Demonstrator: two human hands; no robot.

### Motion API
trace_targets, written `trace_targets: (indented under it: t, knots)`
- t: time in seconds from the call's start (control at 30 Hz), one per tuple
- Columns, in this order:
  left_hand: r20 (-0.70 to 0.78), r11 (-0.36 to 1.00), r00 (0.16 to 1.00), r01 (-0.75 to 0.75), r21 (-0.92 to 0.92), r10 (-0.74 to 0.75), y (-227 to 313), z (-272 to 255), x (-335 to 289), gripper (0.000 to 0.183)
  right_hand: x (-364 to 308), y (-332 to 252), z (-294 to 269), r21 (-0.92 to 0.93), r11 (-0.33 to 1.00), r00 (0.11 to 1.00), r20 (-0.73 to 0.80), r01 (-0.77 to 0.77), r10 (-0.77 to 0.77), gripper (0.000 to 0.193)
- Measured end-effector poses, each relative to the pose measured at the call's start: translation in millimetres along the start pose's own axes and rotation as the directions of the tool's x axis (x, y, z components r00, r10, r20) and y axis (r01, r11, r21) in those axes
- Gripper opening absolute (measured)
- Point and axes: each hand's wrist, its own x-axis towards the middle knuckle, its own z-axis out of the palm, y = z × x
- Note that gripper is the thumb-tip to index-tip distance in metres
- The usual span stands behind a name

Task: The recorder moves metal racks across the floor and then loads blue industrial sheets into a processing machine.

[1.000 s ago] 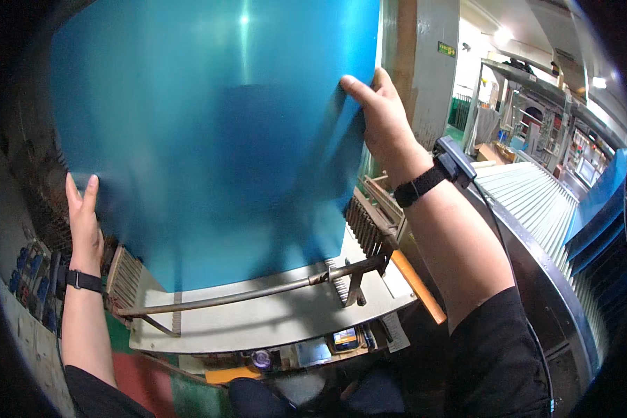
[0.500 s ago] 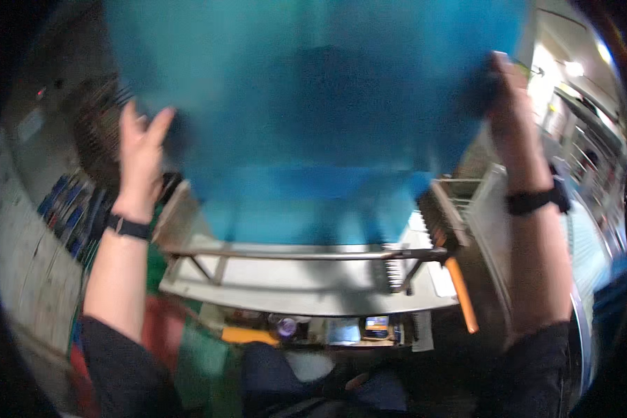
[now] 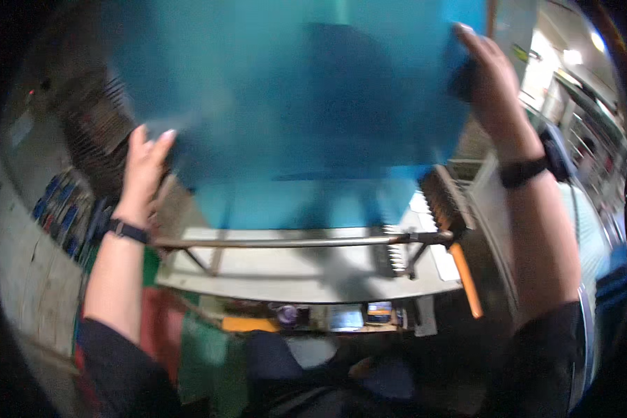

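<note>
A large glossy blue sheet (image 3: 278,97) rises in front of me, its surface blurred and carrying dark reflections. My left hand (image 3: 144,167) grips its left edge, thumb and fingers closed around it. At the opposite edge, higher up, my right hand (image 3: 494,87) holds the sheet with fingertips over its rim. Below it, a lighter blue sheet (image 3: 257,205) shows over the metal frame; whether it is a separate piece, I cannot tell. A metal rod (image 3: 292,243) crosses the near side of that frame, under both hands.
A white tabletop (image 3: 257,268) lies beneath the rod. Toothed racks (image 3: 442,202) and an orange handle (image 3: 467,279) stand at the right. Under the tabletop, a shelf holds a purple round object (image 3: 289,315) and small boxes (image 3: 379,312). Blue parts (image 3: 61,209) are stacked at far left.
The blue sheet has shifted left and tilted, its right edge moving inward with my right hand. My left hand sits slightly lower. Both hands keep hold.
</note>
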Motion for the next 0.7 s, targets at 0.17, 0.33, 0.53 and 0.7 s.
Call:
trace_targets:
  t: [0.17, 0.33, 0.53, 0.7]
  knots:
    - [-0.009, 0.98, 1.0, 0.021, 0.198, -0.02, -5.5, -12.0, 1.2, 0.061, -3.7, 9.2, 14.5, 0.243, 0.958, 0.988, 0.019, -0.153, 0.153, 0.039]
    - [-0.018, 0.977, 0.999, 0.037, 0.211, -0.034, -5.0, -6.2, 4.4, 0.043, -13.1, 10.7, 11.1, 0.334, 0.929, 0.983, -0.029, -0.162, 0.182, 0.04]
    - [0.025, 0.988, 1.0, 0.014, 0.152, -0.018, -9.8, -7.0, 6.7, 0.043, -17.1, 14.8, 8.9, 0.5, 0.83, 0.957, -0.005, -0.248, 0.289, 0.042]
    - [-0.029, 0.984, 0.999, -0.033, 0.176, 0.039, -5.8, -10.7, 0.7, 0.042, -22.9, 30.7, 8.7, 0.471, 0.849, 0.951, -0.061, -0.24, 0.302, 0.041]
